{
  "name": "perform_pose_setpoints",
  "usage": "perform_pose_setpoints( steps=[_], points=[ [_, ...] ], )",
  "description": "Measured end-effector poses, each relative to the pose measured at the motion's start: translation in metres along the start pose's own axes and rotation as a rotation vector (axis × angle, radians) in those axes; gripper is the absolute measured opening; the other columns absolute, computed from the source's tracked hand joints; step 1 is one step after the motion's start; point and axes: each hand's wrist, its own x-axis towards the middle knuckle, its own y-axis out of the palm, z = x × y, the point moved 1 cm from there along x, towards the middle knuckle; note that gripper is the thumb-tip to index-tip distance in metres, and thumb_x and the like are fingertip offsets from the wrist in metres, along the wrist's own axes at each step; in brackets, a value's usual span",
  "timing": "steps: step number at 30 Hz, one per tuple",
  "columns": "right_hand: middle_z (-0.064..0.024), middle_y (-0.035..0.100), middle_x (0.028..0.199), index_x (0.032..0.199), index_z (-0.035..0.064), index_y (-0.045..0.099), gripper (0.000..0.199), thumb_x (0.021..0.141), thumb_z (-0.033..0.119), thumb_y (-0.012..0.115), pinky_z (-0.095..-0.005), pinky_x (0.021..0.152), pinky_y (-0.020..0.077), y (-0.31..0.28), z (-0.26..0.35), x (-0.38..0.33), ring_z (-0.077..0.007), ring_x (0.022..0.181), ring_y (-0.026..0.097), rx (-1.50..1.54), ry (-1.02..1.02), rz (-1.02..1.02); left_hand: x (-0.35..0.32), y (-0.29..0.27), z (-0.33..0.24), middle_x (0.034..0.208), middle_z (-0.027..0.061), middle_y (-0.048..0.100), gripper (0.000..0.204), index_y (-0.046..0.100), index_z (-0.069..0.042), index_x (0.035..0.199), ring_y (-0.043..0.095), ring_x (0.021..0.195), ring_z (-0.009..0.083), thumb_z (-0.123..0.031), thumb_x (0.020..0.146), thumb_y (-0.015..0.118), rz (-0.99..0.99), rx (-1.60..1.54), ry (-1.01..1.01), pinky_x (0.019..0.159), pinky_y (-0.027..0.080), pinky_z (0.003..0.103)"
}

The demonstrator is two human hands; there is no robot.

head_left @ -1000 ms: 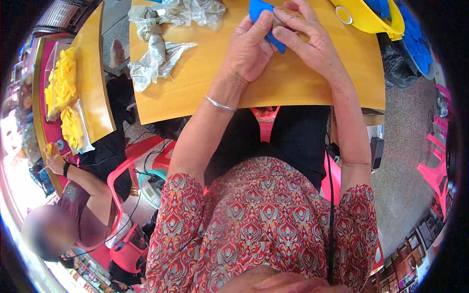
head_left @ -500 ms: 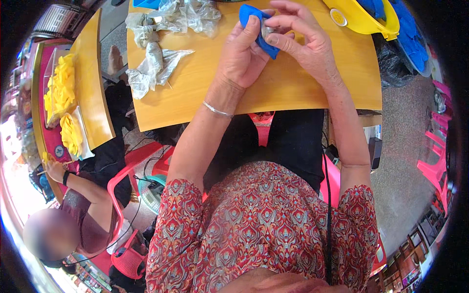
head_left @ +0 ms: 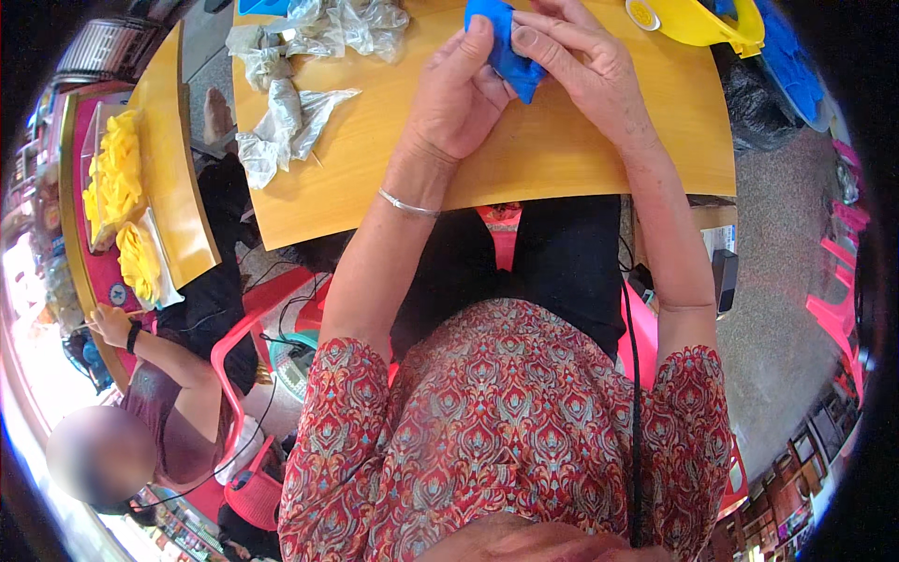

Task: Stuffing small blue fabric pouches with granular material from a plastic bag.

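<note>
A folded piece of blue, soft-looking material [head_left: 507, 58] is held up over the far part of the wooden table [head_left: 393, 150]. My left hand [head_left: 448, 98] grips its left side, the thumb lying across the front. At its right edge, my right hand [head_left: 599, 77] pinches with thumb and bent fingers; whether anything small is between those fingertips is hidden. On the table to the left lie crumpled translucent plastic bags [head_left: 348, 28] and a twisted whitish bag [head_left: 281, 131].
A yellow basin [head_left: 698, 28] stands at the far right, beside a tray of blue pieces [head_left: 787, 66]. Black plastic [head_left: 763, 117] bulges below it. At left, another person's hand [head_left: 112, 326] is near a second table with yellow pieces [head_left: 120, 169]. Pink chairs [head_left: 833, 314] stand right.
The blue piece has turned, showing more of its face, and the pale bit visible on it before is now covered. My right fingers have closed in against its edge.
</note>
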Motion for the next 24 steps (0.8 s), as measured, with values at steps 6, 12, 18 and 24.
perform_pose_setpoints(
  steps=[6, 12, 18, 24],
  points=[
    [-0.0138, 0.058, 0.119, 0.105, 0.0015, 0.069, 0.024, 0.083, 0.013, 0.072, -0.0323, 0.092, 0.0441, -0.001, 0.009, 0.001, -0.0236, 0.111, 0.056, -0.064, -0.047, -0.153, 0.001, -0.001, 0.002, 0.108, 0.0068, 0.063, 0.035, 0.054, -0.004, 0.116, 0.062, 0.098, 0.0174, -0.034, 0.100, 0.047, -0.075, 0.008, -0.003, 0.087, 0.052, 0.037],
    [-0.0137, 0.055, 0.123, 0.099, 0.0037, 0.069, 0.019, 0.083, 0.013, 0.072, -0.0322, 0.091, 0.0451, 0.004, 0.010, 0.001, -0.0228, 0.109, 0.057, -0.171, -0.091, -0.104, -0.002, 0.009, -0.003, 0.122, 0.0075, 0.058, 0.035, 0.048, -0.005, 0.130, 0.058, 0.109, 0.0190, -0.022, 0.099, 0.051, -0.004, -0.130, 0.025, 0.094, 0.047, 0.031],
    [-0.0132, 0.047, 0.135, 0.106, 0.0061, 0.070, 0.024, 0.086, 0.019, 0.070, -0.0346, 0.097, 0.0419, -0.002, 0.012, -0.001, -0.0244, 0.118, 0.051, -0.171, -0.031, -0.088, -0.007, 0.023, -0.003, 0.131, 0.0084, 0.054, 0.038, 0.047, -0.004, 0.133, 0.055, 0.115, 0.0196, -0.023, 0.100, 0.049, -0.058, 0.120, 0.114, 0.098, 0.044, 0.034],
    [-0.0136, 0.040, 0.142, 0.113, 0.0041, 0.067, 0.029, 0.089, 0.019, 0.066, -0.0364, 0.104, 0.0359, -0.008, 0.020, 0.002, -0.0253, 0.128, 0.041, 0.250, 0.059, 0.150, -0.007, 0.021, -0.008, 0.128, 0.0094, 0.056, 0.037, 0.047, -0.005, 0.134, 0.057, 0.114, 0.0188, -0.019, 0.100, 0.050, 0.049, 0.016, 0.038, 0.095, 0.046, 0.031]
  ],
)
